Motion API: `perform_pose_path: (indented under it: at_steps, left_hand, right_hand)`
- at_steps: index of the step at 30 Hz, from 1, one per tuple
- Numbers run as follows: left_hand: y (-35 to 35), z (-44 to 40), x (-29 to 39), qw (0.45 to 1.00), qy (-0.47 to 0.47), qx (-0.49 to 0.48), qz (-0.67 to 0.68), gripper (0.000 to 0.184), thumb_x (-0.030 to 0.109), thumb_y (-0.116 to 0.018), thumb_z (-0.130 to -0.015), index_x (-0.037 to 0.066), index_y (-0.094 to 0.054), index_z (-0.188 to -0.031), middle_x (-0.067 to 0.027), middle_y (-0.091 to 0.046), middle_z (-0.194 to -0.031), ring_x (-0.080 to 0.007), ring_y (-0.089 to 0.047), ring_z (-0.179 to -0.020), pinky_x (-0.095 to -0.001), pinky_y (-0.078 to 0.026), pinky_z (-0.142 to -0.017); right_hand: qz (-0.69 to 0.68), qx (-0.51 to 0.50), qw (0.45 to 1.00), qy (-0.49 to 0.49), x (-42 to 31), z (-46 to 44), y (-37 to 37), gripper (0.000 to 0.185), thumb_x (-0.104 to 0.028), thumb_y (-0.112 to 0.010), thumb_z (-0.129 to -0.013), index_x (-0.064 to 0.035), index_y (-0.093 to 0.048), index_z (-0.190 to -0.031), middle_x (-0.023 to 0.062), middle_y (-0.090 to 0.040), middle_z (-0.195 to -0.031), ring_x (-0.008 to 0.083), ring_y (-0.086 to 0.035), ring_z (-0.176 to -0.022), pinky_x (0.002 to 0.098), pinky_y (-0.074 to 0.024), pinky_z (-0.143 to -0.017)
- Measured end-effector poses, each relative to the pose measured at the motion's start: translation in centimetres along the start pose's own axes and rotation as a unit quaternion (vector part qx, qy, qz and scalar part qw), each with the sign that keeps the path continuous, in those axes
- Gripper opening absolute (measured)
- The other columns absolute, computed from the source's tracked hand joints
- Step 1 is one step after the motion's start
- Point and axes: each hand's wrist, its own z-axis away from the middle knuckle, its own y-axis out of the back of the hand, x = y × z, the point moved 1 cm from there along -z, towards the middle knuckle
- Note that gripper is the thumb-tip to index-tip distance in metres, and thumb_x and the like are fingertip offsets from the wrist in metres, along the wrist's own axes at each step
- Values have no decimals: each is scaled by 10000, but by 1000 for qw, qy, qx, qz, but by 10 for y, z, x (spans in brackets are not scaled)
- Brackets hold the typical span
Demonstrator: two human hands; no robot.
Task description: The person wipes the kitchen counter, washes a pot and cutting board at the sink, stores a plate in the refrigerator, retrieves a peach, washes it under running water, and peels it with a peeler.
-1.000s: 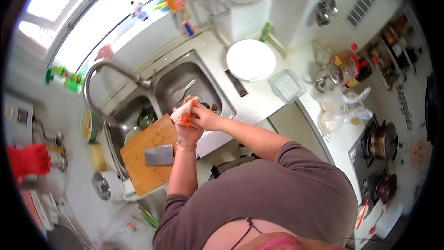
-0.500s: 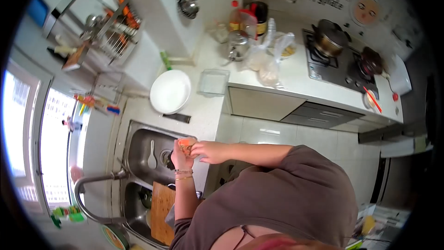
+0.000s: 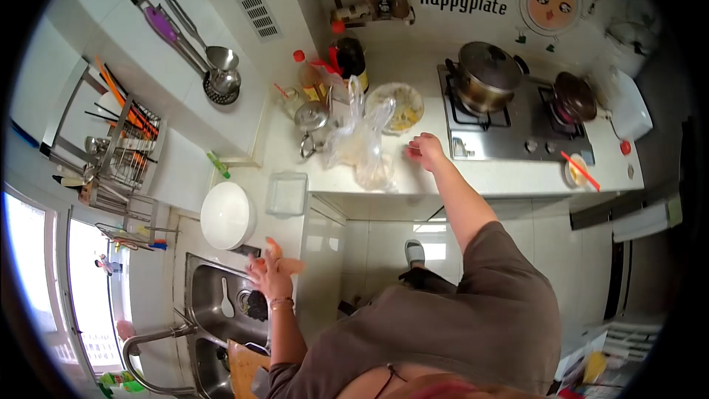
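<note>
- While the left hand (image 3: 269, 279) holds the orange cloth (image 3: 291, 265) by the sink (image 3: 206, 297), its fingers spread about it.
- Beyond are the bowl (image 3: 227, 216) and box (image 3: 286, 193).
- The right hand (image 3: 426, 151), loosely open, is near the bags (image 3: 363, 149).
- Farther off, the pot (image 3: 484, 83) sits on the stove (image 3: 508, 150).

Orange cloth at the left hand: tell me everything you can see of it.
The orange cloth looks soft and crumpled, with paler, pinkish parts. One end pokes up beyond the fingers; another spreads out to the right in the picture. The left hand touches it and covers part of it, near the sink and the counter's front edge. Blur hides its weave; I can't tell whether it touches the counter.
</note>
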Motion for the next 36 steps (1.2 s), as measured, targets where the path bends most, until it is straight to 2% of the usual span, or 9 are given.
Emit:
perform_pose_path:
  at_steps: [4,8,11,14,16,20,28,33,36]
  left_hand:
    - [13,17,26,986,151,63,34,557,206,-591,-802,225,-435,-1336,-197,-223,-1465,-417,-247,-1330,-538,-315,-1004]
    - [16,44,38,983,56,143,102,502,99,-584,-786,64,-460,-1271,-267,-211,-1431,-410,-329,-1284,-431,-333,-1036]
    - [28,60,57,971,37,162,172,416,68,-578,-786,44,-515,-1197,-257,-382,-1330,-400,-411,-1216,-418,-344,-1026]
    - [19,52,65,953,-143,67,258,323,44,-587,-796,9,-569,-1116,-201,-514,-1217,-351,-522,-1112,-371,-439,-920]
    - [-10,55,89,914,-7,-26,405,209,83,-593,-838,-14,-612,-1023,-133,-628,-1017,-245,-602,-965,-307,-486,-809]
    - [-38,45,173,827,-142,-256,480,215,155,-616,-863,-21,-626,-987,-79,-659,-885,-139,-624,-793,-261,-498,-714]
    - [42,135,417,615,-407,-400,545,399,113,-560,-909,5,-453,-1278,-75,-571,-1165,-120,-530,-1031,-240,-452,-845]
    - [10,271,520,532,-596,-485,355,415,171,-548,-923,46,-460,-1310,-90,-525,-1255,-140,-472,-1155,-269,-386,-961]
    - [-6,364,564,462,-462,-648,391,401,137,-521,-932,54,-448,-1317,-92,-563,-1196,-137,-528,-1086,-273,-412,-930]
  right_hand:
    - [-57,-95,991,-75,-7,-77,-16,298,30,-438,-857,36,-460,-1154,206,-583,-986,320,-620,-848,404,-578,-686]
    - [28,6,1000,-7,-8,-87,-27,280,34,-417,-854,67,-476,-1126,215,-583,-1001,300,-637,-818,364,-582,-593]
    - [97,59,993,28,-13,-79,-21,263,20,-438,-840,81,-470,-1094,208,-587,-974,277,-652,-715,346,-571,-485]
    - [71,55,994,69,-18,-41,6,265,3,-468,-828,70,-470,-1085,198,-599,-908,258,-644,-636,339,-539,-419]
    - [92,24,990,101,-15,-12,37,262,-11,-480,-834,77,-477,-1080,200,-604,-880,254,-639,-603,333,-535,-423]
    - [67,5,993,97,-13,75,118,308,-23,-479,-835,74,-477,-1127,179,-616,-884,224,-632,-592,313,-535,-443]
    - [131,56,985,99,-35,257,313,325,-38,-476,-807,85,-508,-1106,136,-628,-823,178,-626,-604,290,-540,-474]
    - [90,91,982,138,-36,338,438,310,-37,-465,-804,92,-526,-1079,124,-636,-779,163,-617,-574,283,-531,-475]
    - [47,135,979,146,-29,371,522,321,-36,-458,-805,77,-521,-1099,126,-637,-804,163,-625,-619,283,-533,-502]
